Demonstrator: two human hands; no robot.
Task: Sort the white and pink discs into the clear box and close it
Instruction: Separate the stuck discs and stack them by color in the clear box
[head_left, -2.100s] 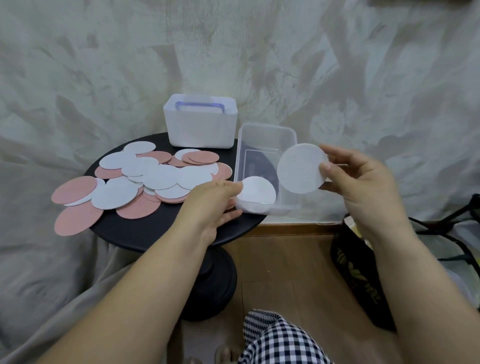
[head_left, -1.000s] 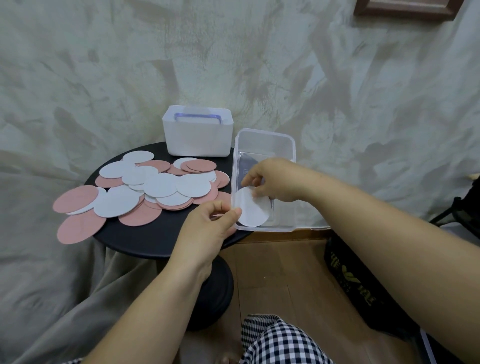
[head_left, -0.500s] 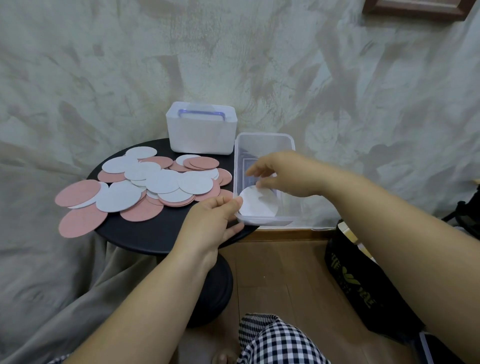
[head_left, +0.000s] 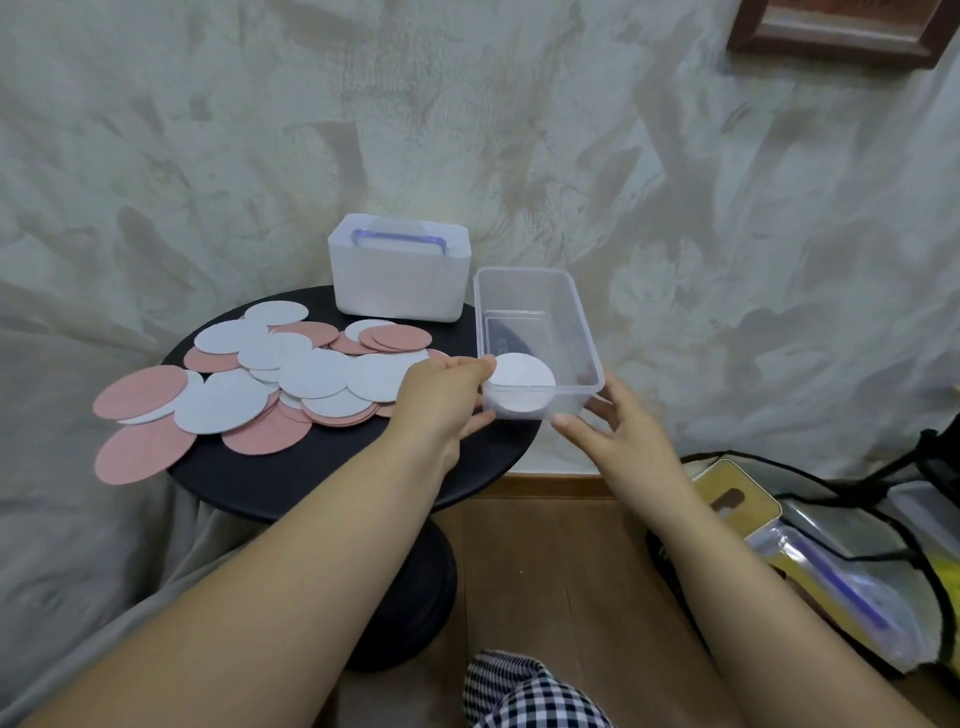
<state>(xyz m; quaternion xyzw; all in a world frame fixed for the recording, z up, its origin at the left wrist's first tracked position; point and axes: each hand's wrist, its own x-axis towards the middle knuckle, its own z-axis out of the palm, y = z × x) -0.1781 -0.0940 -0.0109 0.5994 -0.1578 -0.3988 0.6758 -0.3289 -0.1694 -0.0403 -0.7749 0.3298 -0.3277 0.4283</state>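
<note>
Table (head_left: 337, 478): round and black, on a single dark pedestal, standing against a mottled wall.
Discs (head_left: 291, 379): a loose, overlapping spread of white and pink ones covers the left half of the table. Several pink ones overhang its left edge.
Bag (head_left: 841, 551): see-through with black trim, on the floor to the right of the table. It holds a yellow flat item and clear packets, and nothing on them can be read.
White container (head_left: 400, 280): opaque and rectangular, at the far edge of the table, with a blue handle (head_left: 397, 240) lying flat on its top. Its contents are hidden.
Clear box (head_left: 582, 332): lidless, at the right edge of the table and just right of the white container. Its right side hangs past the table edge.
White disc (head_left: 522, 371): inside the clear box at its near end, tilted against the near wall. Whether more lie beneath it cannot be told.
Left hand (head_left: 441, 400): pinches the near left corner of the clear box, thumb on the rim and fingers under the wall.
Right hand (head_left: 618, 431): fingers straight and spread wide at the near right corner of the clear box, holding nothing.
Writing: a faint mark on the floor of the clear box is too small to read.
</note>
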